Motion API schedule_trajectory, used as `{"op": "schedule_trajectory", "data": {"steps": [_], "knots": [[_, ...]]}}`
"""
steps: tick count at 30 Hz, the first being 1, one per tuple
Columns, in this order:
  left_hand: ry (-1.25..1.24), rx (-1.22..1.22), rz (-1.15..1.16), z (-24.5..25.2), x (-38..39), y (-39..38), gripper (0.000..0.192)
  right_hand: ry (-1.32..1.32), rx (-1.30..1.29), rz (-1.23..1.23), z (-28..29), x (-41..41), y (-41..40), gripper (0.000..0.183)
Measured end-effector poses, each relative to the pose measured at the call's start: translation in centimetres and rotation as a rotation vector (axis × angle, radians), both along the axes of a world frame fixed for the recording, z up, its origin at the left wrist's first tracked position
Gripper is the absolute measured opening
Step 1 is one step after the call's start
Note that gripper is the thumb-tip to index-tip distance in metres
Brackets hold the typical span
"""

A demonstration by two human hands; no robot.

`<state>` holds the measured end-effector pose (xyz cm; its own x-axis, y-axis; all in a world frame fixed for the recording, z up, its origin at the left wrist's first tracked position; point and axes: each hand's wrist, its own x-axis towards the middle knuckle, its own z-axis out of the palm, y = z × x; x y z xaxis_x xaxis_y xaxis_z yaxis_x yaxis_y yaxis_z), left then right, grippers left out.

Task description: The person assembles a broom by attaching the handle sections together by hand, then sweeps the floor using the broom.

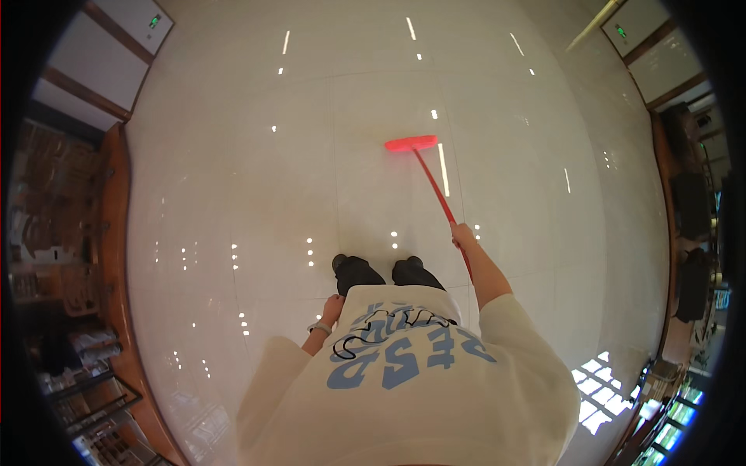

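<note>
A broom with a bright pink-red head (411, 143) and a red handle (434, 186) reaches forward over the glossy tiled floor (384, 198). My right hand (463, 235) is closed around the handle, and the handle's rear end shows beside my forearm. The broom head lies ahead of my feet, slightly to the right. At my left side hangs my left hand (334, 309), close to the hem of my light printed shirt (419, 396), with a band on its wrist. Its fingers are partly hidden, so whether they are closed or hold anything is unclear.
Along the left runs a wooden edge (119, 233) with shelves and various items beyond it. On the right, dark seats (692, 204) stand past another wooden edge. Two green-lit signs (154, 22) show in the upper corners. My dark shoes (340, 262) rest on the tiles, which reflect lights.
</note>
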<state>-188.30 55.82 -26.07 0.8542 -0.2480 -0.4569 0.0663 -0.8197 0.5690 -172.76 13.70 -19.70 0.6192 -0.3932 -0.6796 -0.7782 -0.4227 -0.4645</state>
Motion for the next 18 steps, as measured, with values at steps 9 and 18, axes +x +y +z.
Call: {"op": "schedule_trajectory", "data": {"steps": [9,18], "knots": [[0.099,-0.057,0.333,0.6,-2.4,-3.0,0.028,0.079,-0.008,0.201,-2.2,-5.4,-5.1,0.054],[0.223,-0.035,0.61,2.8,0.3,-5.8,0.028,0.455,-0.242,0.243,4.2,-30.0,-6.5,0.066]]}}
